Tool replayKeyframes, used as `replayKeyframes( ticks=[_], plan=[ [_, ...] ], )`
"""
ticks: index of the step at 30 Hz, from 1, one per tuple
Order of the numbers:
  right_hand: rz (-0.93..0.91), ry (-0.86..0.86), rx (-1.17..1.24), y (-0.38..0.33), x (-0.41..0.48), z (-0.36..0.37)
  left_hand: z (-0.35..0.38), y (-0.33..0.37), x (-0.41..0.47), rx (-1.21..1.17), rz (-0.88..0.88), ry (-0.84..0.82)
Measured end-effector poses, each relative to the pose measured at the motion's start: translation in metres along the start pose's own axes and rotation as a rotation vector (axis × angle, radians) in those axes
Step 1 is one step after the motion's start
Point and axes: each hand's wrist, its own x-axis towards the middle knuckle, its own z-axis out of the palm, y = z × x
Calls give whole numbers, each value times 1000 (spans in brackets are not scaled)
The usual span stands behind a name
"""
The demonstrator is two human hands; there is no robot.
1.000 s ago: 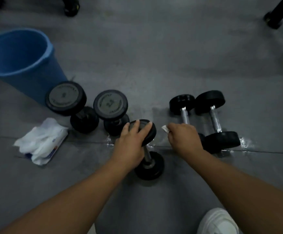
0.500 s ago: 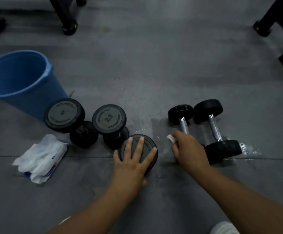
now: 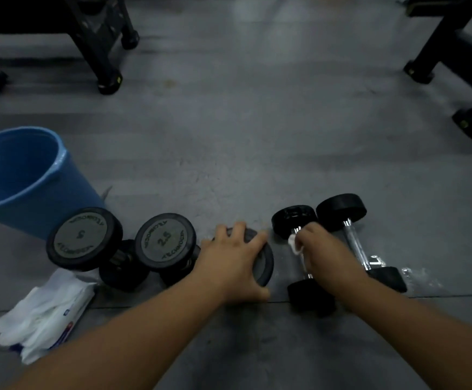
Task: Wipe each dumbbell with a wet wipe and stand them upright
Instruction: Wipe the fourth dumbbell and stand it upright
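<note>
Two black dumbbells stand upright at the left, one marked 5 (image 3: 84,239) and one marked 2.5 (image 3: 166,240). A third upright dumbbell (image 3: 264,267) stands next to them, and my left hand (image 3: 233,266) rests on its top plate with fingers spread. To the right, two small chrome-handled dumbbells lie on the floor. My right hand (image 3: 324,257) grips a white wet wipe (image 3: 295,244) over the handle of the nearer lying dumbbell (image 3: 294,220). The other lying dumbbell (image 3: 341,211) is beside it, untouched.
A blue bin (image 3: 18,178) stands at the far left behind the upright dumbbells. A pack of wet wipes (image 3: 46,313) lies at the lower left. Black equipment legs stand at the back left (image 3: 108,80) and back right (image 3: 426,66). A wet patch (image 3: 417,274) shines on the grey floor.
My left hand brought the tilted third dumbbell upright and now lies flat on its top. My right hand slid with the wipe onto the small lying dumbbell's handle.
</note>
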Motion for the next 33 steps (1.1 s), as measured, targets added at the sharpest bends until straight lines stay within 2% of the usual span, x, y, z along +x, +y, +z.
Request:
replayKeyframes(
  ticks=[2, 7, 15, 16, 18, 19, 20, 21, 24, 28, 33],
  plan=[
    [-22, 121, 103, 9, 11, -5, -11, -2, 20, 12, -4, 25],
    [-55, 288, 152, 21, 34, -21, -14, -18, 59, 20, -71, 12],
    [-61, 208, 101, 39, 41, -2, -2, -42, 79, 18, -124, -69],
    [-50, 211, 109, 44, 42, 0, -2, -37, 78, 53, -115, -55],
    [-17, 219, 118, 55, 44, 3, 6, -11, 73, 100, 7, 122],
    [-8, 217, 119, 62, 44, 4, 15, 10, 68, 53, 99, 220],
    [-2, 212, 119, 68, 44, 6, 25, 33, 64, -27, 177, 246],
    [5, 206, 116, 75, 43, 8, 36, 55, 61, -106, 211, 191],
    [21, 168, 79, 93, 36, 13, 68, 96, 68, -203, 138, -17],
    [70, 102, 59, 109, 28, 23, 89, 109, 88, -202, 143, -94],
    [124, 28, 67, 118, 16, 35, 91, 118, 85, -156, 237, -95]
  ],
)
